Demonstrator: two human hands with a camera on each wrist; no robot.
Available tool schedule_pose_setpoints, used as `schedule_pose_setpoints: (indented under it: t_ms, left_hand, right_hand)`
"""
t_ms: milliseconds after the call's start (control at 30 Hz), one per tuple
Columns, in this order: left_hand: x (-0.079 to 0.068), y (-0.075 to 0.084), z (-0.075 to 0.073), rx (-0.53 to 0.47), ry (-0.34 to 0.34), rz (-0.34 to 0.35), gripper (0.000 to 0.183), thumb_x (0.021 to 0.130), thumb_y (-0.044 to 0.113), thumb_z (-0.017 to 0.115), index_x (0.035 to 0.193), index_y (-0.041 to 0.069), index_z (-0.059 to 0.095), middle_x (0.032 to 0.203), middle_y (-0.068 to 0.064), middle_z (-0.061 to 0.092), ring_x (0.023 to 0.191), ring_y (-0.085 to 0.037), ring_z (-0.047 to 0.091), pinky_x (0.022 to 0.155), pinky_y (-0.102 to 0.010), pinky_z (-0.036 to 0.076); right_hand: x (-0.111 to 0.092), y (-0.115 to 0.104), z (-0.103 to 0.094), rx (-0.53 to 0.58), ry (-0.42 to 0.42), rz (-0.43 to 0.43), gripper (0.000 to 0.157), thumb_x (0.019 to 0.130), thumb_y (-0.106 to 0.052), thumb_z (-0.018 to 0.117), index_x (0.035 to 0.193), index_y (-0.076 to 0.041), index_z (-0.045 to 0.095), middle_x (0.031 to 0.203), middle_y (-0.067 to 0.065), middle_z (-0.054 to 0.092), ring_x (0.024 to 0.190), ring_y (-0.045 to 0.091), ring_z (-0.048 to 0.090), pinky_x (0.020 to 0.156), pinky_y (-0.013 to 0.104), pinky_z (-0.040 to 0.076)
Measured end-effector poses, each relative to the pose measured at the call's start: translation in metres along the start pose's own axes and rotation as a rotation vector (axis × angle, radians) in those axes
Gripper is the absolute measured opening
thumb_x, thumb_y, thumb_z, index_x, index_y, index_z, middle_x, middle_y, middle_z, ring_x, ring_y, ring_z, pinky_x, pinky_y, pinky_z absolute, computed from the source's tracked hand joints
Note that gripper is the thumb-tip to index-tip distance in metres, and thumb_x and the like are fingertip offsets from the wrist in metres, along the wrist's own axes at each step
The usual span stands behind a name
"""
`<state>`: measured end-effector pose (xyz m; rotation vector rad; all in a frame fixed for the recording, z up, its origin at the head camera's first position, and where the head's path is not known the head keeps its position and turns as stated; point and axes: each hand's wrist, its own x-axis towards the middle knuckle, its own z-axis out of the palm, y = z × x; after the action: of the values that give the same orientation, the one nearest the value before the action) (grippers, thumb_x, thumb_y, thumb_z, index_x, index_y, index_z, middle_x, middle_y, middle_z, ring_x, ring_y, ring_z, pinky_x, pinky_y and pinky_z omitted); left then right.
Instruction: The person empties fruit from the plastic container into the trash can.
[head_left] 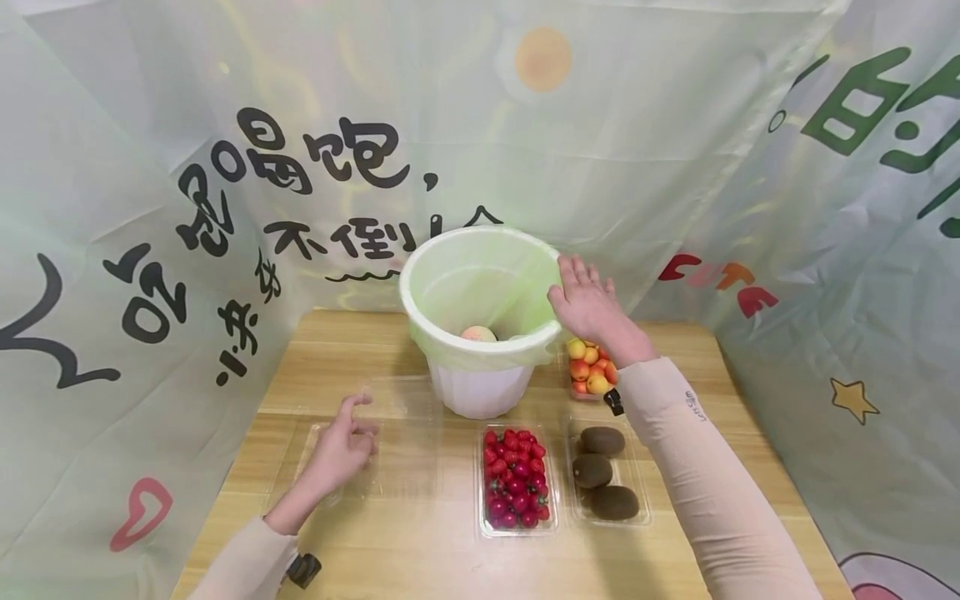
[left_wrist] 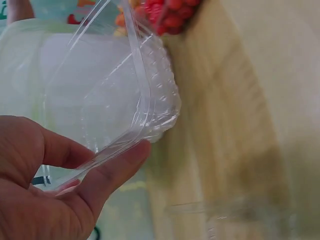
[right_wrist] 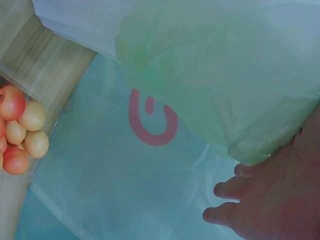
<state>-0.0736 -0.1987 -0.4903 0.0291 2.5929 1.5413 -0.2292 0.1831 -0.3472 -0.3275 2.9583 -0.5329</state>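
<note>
My left hand (head_left: pixel 347 446) pinches the edge of a clear plastic box (left_wrist: pixel 155 95) between thumb and fingers, above the left part of the table. In the left wrist view the box overlaps the white bin behind it. My right hand (head_left: pixel 588 308) lies with fingers extended at the right side of the rim of the white bin (head_left: pixel 480 392). A pale green bag (right_wrist: pixel 200 65) lines the bin and folds over its rim. Inside the bin a round peach-coloured fruit (head_left: pixel 478 334) shows at the bottom.
In front of the bin stands a clear box of small red fruits (head_left: pixel 517 479). Right of it a box holds brown kiwis (head_left: pixel 592 471). Yellow-red fruits (head_left: pixel 592 367) sit in a box beneath my right forearm. Printed cloth (head_left: pixel 450 100) surrounds the wooden table (head_left: pixel 390 550).
</note>
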Motion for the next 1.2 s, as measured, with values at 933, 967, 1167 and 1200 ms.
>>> schedule_pose_setpoints:
  t_ms: [933,967,1167,1200]
  left_hand:
    - [0.0,-0.053,0.042,0.124,-0.03,-0.1,0.063,0.091,-0.003,0.057,0.15,-0.004,0.034,0.058,0.0,0.049,0.043,-0.011,0.047,0.039,-0.021,0.04]
    - [0.0,-0.055,0.042,0.129,-0.036,-0.104,0.062,0.091,-0.003,0.057,0.149,-0.004,0.035,0.057,0.001,0.048,0.043,-0.01,0.045,0.038,-0.019,0.038]
    - [0.0,-0.056,0.042,0.145,-0.038,-0.118,0.059,0.091,0.0,0.059,0.147,-0.006,0.039,0.051,0.003,0.045,0.041,-0.009,0.039,0.037,-0.017,0.031]
    - [0.0,-0.055,0.042,0.151,-0.033,-0.119,0.059,0.091,0.001,0.059,0.146,-0.006,0.04,0.051,0.003,0.045,0.041,-0.008,0.039,0.037,-0.017,0.031]
  right_hand:
    - [-0.001,-0.002,0.0,0.025,-0.008,0.012,0.068,0.104,-0.043,0.016,0.16,-0.011,-0.003,0.166,0.02,-0.005,0.151,0.045,-0.002,0.118,0.066,0.0]
    - [-0.001,-0.002,0.001,0.025,-0.006,0.012,0.068,0.104,-0.043,0.016,0.16,-0.011,-0.003,0.166,0.02,-0.004,0.151,0.045,-0.001,0.118,0.066,0.001]
    - [-0.002,-0.003,-0.001,0.022,-0.012,0.013,0.068,0.103,-0.045,0.014,0.16,-0.011,-0.004,0.166,0.019,-0.004,0.151,0.044,-0.002,0.119,0.065,0.001]
    - [-0.003,-0.003,-0.001,0.02,-0.012,0.012,0.069,0.103,-0.045,0.014,0.16,-0.011,-0.004,0.166,0.02,-0.004,0.151,0.044,-0.002,0.119,0.065,0.002]
